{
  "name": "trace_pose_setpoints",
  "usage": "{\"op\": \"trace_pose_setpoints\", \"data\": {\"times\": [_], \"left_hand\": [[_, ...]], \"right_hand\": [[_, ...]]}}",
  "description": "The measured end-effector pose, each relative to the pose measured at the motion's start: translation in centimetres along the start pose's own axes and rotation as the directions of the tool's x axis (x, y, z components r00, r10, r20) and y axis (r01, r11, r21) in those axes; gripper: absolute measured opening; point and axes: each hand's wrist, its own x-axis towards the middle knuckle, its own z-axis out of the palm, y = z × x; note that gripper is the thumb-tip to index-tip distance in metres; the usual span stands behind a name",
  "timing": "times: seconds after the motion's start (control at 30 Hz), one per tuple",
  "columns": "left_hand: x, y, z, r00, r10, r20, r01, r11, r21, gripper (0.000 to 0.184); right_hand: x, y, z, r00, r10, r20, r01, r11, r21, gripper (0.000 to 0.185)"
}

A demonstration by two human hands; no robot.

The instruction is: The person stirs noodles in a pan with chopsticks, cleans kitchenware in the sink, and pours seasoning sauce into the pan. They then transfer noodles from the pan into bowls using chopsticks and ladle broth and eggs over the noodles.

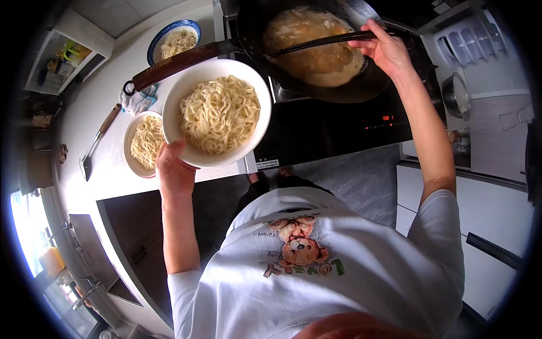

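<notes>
My left hand (pixel 176 172) grips the lower left rim of a large white bowl (pixel 171 107), holding it up beside the wok. Pale noodles (pixel 220 114) fill much of that bowl. Dark chopsticks (pixel 322 42) are in my right hand (pixel 384 50), their tips dipping into the wok at its left side. Inside the black wok (pixel 344 93) is a cloudy, yellowish-brown soup (pixel 310 56) with pale pieces in it. The wok's wooden handle (pixel 183 58) points left, passing behind the bowl's upper edge.
A smaller bowl of noodles (pixel 147 142) and a blue-rimmed bowl (pixel 151 47) with noodles stand on the white counter (pixel 84 130). A spatula (pixel 99 138) and a crumpled cloth (pixel 138 100) lie there too. The black cooktop (pixel 333 124) shows red digits. A metal bowl (pixel 455 96) sits at right.
</notes>
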Motion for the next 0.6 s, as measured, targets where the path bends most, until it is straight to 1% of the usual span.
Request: {"op": "trace_pose_setpoints", "data": {"times": [0.17, 0.2, 0.3, 0.37, 0.4, 0.43, 0.47, 0.5, 0.53, 0.57, 0.6], "left_hand": [[0.4, -0.6, -0.7, 0.998, 0.0, 0.068, 0.001, 1.0, -0.018, 0.035], [0.4, -0.8, -0.7, 0.997, 0.001, 0.075, 0.001, 1.0, -0.019, 0.033], [0.9, -1.2, -2.2, 0.992, -0.086, 0.096, 0.089, 0.996, -0.031, 0.046], [0.9, -1.3, -1.8, 0.99, -0.072, 0.121, 0.075, 0.997, -0.015, 0.045], [1.0, -1.4, -1.8, 0.988, -0.074, 0.133, 0.076, 0.997, -0.01, 0.044], [1.0, -1.4, -1.8, 0.987, -0.075, 0.145, 0.077, 0.997, -0.005, 0.044], [0.8, -1.4, -1.4, 0.99, -0.057, 0.129, 0.057, 0.998, 0.002, 0.044], [0.7, -1.4, -1.0, 0.993, -0.04, 0.112, 0.039, 0.999, 0.008, 0.038], [0.5, -1.5, -0.6, 0.995, -0.024, 0.096, 0.022, 1.0, 0.014, 0.033], [0.4, -1.6, -0.2, 0.997, -0.007, 0.082, 0.006, 1.0, 0.019, 0.028], [0.3, -1.7, 0.0, 0.997, 0.0, 0.074, -0.002, 1.0, 0.017, 0.028]], "right_hand": [[-0.2, 0.1, 0.2, 0.997, 0.059, -0.058, -0.053, 0.994, 0.099, 0.027], [-0.3, 0.0, 0.1, 0.998, 0.05, -0.042, -0.045, 0.992, 0.116, 0.027], [-0.7, -1.1, -0.3, 1.0, 0.008, -0.004, -0.008, 0.987, 0.163, 0.027], [-1.1, -2.4, 0.0, 0.999, -0.037, 0.007, 0.035, 0.981, 0.19, 0.027], [-1.6, -3.3, 0.3, 0.999, -0.053, 0.011, 0.05, 0.977, 0.205, 0.023], [-0.3, -3.6, -2.1, 1.0, -0.025, 0.001, 0.024, 0.976, 0.217, 0.023], [-0.6, -4.4, -2.0, 0.999, -0.045, 0.02, 0.04, 0.974, 0.224, 0.023], [-0.9, -5.8, -1.9, 0.997, -0.067, 0.039, 0.056, 0.971, 0.231, 0.023], [-3.4, -7.4, 3.3, 0.973, -0.097, -0.211, 0.156, 0.947, 0.281, 0.027], [-4.2, -8.4, 3.8, 0.975, -0.115, -0.188, 0.167, 0.942, 0.29, 0.026], [-4.8, -9.1, 4.2, 0.977, -0.134, -0.165, 0.178, 0.938, 0.298, 0.026]]}}
